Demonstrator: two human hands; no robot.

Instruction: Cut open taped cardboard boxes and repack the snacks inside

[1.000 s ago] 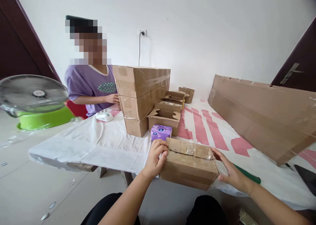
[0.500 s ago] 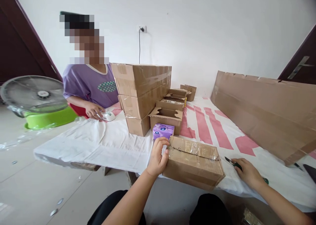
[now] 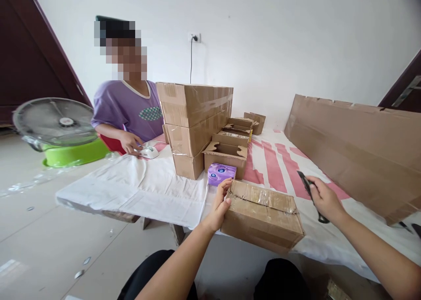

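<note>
A taped cardboard box (image 3: pixel 263 214) lies at the near edge of the table (image 3: pixel 138 190). My left hand (image 3: pixel 221 205) is pressed against the box's left end, its fingers curled on the top corner. My right hand (image 3: pixel 324 199) is raised above the table to the right of the box and is closed on a dark utility knife (image 3: pixel 311 194), blade end pointing up and left. A small purple tissue pack (image 3: pixel 221 173) sits just behind my left hand.
Stacked long cartons (image 3: pixel 194 124) and several small open boxes (image 3: pixel 226 153) stand mid-table. A large flat cardboard sheet (image 3: pixel 355 146) leans at the right. A person in a purple shirt (image 3: pixel 128 111) touches a white device (image 3: pixel 148 151) at the far left. A fan (image 3: pixel 54 122) stands on the floor.
My right hand left the box's right end, picked the knife up from the table and lifted it. My left hand stayed on the box. The other person's hand moved to the white device.
</note>
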